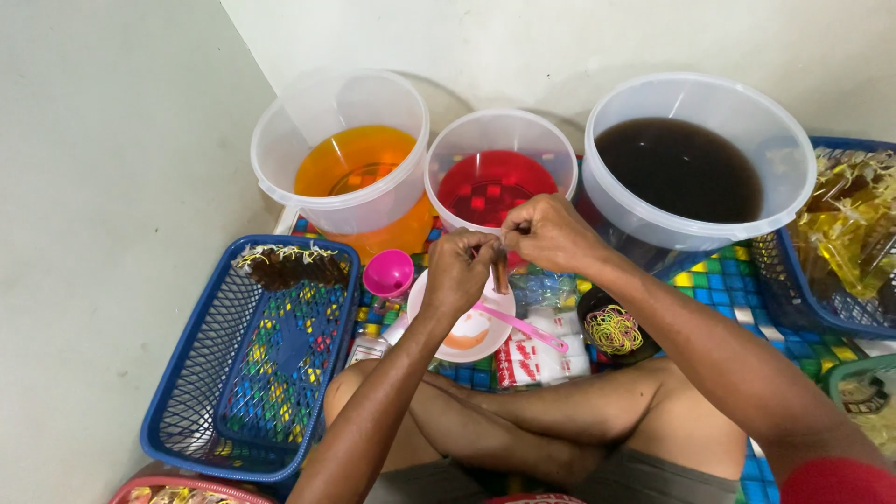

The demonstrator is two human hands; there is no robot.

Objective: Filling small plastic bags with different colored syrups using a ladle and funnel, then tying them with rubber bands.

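Floor mat (719, 280), three tubs. Both hands pinch brown pouch (501, 273): left hand (457, 271), right hand (551, 231) at top. Few pouches in blue basket (201, 373); tubs mostly full.

Your arms were bare from wrist to above the elbow, with no watch, ring or band on your left hand (459, 271) or right hand (551, 233). A red sleeve edge showed at your right upper arm. Your legs were bare, with grey shorts near the bottom edge.
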